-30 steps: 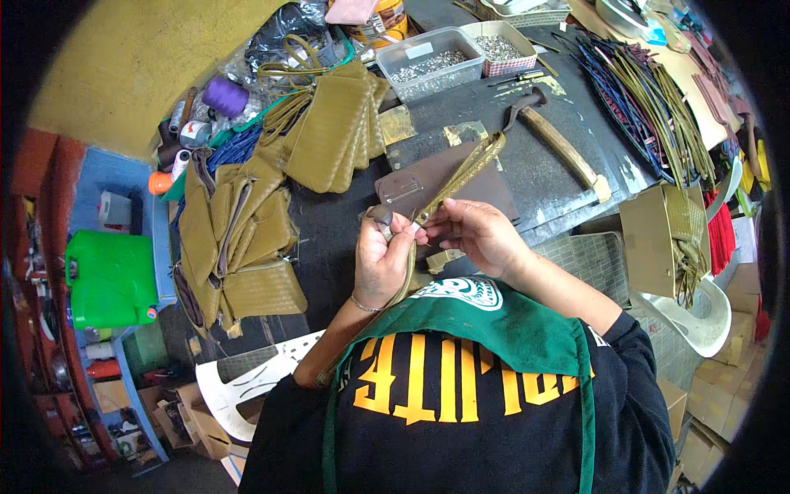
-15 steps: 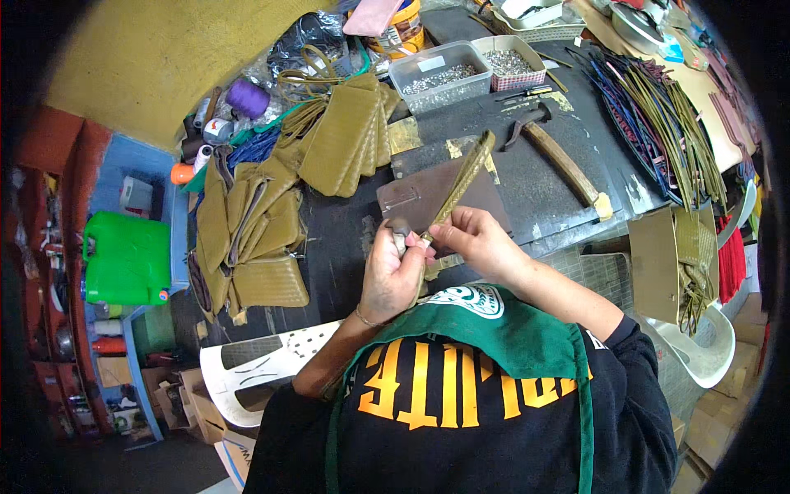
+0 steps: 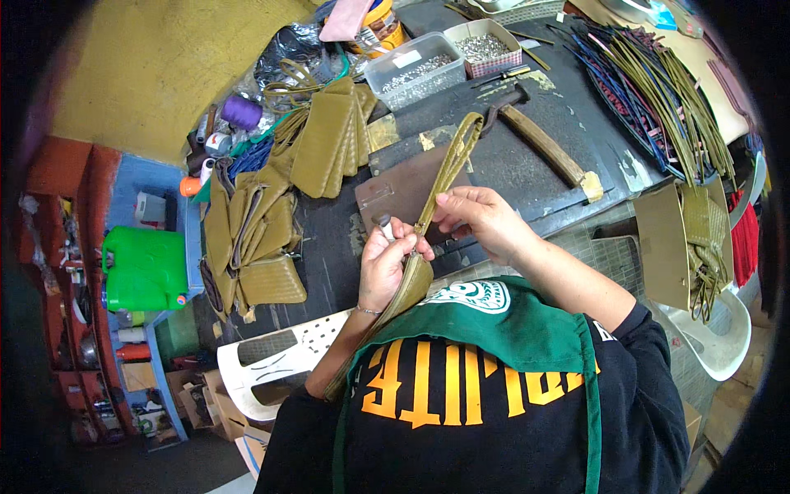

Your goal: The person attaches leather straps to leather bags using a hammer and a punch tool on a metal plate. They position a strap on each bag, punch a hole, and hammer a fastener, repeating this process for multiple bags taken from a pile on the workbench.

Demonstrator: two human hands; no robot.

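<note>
My left hand [image 3: 388,267] is closed on an olive pouch [image 3: 411,284], at the end where its strap joins. The pouch hangs down along my left forearm, against the apron. A short tool with a dark rounded end [image 3: 382,221] also sticks up from this fist; its kind is not clear. From the grip a looped olive strap [image 3: 455,156] rises up and to the right. My right hand [image 3: 485,218] is beside the strap, fingers curled, thumb and forefinger tips at its edge. Beneath lies a brown flat plate [image 3: 378,198] on the dark worktable [image 3: 329,280].
A hammer [image 3: 543,148] lies at the right. Further back stand a clear bin [image 3: 415,74] and a checked box [image 3: 481,49] of small metal parts. Olive pouches [image 3: 329,140] are piled left; straps [image 3: 658,107] lie far right. A white chair [image 3: 247,370] is at the near left.
My right hand has shifted slightly along the strap. The strap's loop has opened out and more of the pouch shows below my left hand. The whole view has turned a little.
</note>
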